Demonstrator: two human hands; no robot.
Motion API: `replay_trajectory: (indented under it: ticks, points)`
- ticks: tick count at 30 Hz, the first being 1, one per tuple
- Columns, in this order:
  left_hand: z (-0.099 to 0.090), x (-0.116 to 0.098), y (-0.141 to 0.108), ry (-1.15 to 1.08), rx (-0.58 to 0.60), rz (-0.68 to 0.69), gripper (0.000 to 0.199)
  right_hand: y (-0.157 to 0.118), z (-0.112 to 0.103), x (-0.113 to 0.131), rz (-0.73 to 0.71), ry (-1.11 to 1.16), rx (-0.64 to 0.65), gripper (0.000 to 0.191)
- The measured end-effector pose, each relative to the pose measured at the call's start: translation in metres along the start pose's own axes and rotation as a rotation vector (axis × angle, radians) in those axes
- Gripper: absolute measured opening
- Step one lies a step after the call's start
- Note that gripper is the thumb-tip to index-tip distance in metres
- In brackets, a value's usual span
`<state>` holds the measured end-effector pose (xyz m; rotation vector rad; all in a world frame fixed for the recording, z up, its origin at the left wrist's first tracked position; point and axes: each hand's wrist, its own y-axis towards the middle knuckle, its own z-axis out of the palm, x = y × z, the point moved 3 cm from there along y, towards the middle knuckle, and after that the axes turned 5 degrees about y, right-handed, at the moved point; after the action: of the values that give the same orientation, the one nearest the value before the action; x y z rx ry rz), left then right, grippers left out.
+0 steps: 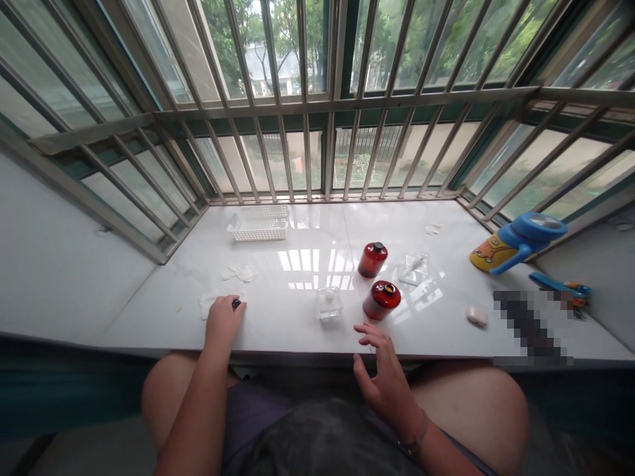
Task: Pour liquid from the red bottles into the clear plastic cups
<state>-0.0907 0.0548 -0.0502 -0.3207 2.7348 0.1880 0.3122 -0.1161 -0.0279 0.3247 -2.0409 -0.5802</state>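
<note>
My left hand [222,320] rests at the left part of the white sill, its fingers closed on a small black cap [236,303]. Fingers apart and holding nothing, my right hand [380,370] hovers at the sill's front edge. Just beyond it stands a red bottle [381,301] with an open neck. Behind that is a second red bottle [373,260] with a black cap on. A square clear glass jar [329,304] sits between my hands. Right of the bottles lies a clear item [415,270], its shape hard to make out.
A white basket [259,225] is at the back left, with crumpled white pieces [240,273] in front of it. To the right are a blue and yellow cup [516,243], a pale block [477,317], a blue and orange item [560,287] and a blurred-out dark object. Metal bars line the back.
</note>
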Motion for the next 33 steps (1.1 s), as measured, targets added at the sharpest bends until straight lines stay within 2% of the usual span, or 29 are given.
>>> replay_trajectory:
  ticks: [3,4,5,7,9,11,13,16,18,20,22,25,27,29,31,33]
  points:
    - [0.002,-0.022,-0.008,-0.138,0.010,-0.034,0.036,0.006,0.001,0.003,-0.015,-0.004,0.036,0.032]
    - [0.003,-0.037,-0.016,-0.238,0.039,-0.037,0.040,0.009,0.002,0.006,-0.027,-0.008,0.053,0.037]
    - [0.005,-0.054,-0.025,-0.467,0.080,-0.059,0.045,0.012,0.003,0.008,-0.041,-0.012,0.070,0.042]
    - [0.010,-0.101,-0.052,-0.930,0.279,-0.008,0.057,0.022,0.005,0.016,-0.080,-0.016,0.083,0.051]
    - [0.014,-0.151,-0.084,-1.169,0.547,0.042,0.062,0.033,0.006,0.025,-0.113,-0.004,0.071,0.055]
    - [0.015,-0.193,-0.113,-1.307,0.780,0.050,0.064,0.043,0.004,0.032,-0.124,0.014,0.045,0.054]
    - [0.015,-0.219,-0.133,-1.420,0.918,0.024,0.064,0.051,0.000,0.035,-0.114,0.024,0.006,0.046]
    - [0.019,-0.235,-0.145,-1.489,1.012,-0.035,0.066,0.056,-0.012,0.033,-0.101,0.016,-0.054,0.034]
    - [0.023,-0.238,-0.145,-1.489,1.006,-0.031,0.067,0.058,-0.023,0.028,-0.099,-0.006,-0.084,0.029]
    - [0.026,-0.239,-0.142,-1.466,0.957,0.061,0.071,0.063,-0.036,0.019,-0.071,-0.059,-0.115,0.026]
    - [0.026,-0.244,-0.140,-1.359,0.895,0.238,0.082,0.072,-0.051,0.007,-0.006,-0.134,-0.158,0.024]
    - [0.025,-0.256,-0.138,-1.051,0.747,0.545,0.103,0.088,-0.074,-0.016,0.105,-0.236,-0.220,0.030]
    - [0.028,-0.270,-0.136,-0.894,0.607,0.695,0.109,0.099,-0.083,-0.029,0.138,-0.276,-0.196,0.031]
    - [0.036,-0.286,-0.131,-0.816,0.493,0.783,0.113,0.108,-0.087,-0.039,0.128,-0.301,-0.131,0.031]
    - [0.050,-0.304,-0.124,-0.784,0.443,0.819,0.118,0.112,-0.086,-0.046,0.101,-0.323,-0.075,0.028]
    - [0.066,-0.319,-0.116,-0.769,0.445,0.840,0.118,0.114,-0.085,-0.050,0.082,-0.338,-0.043,0.025]
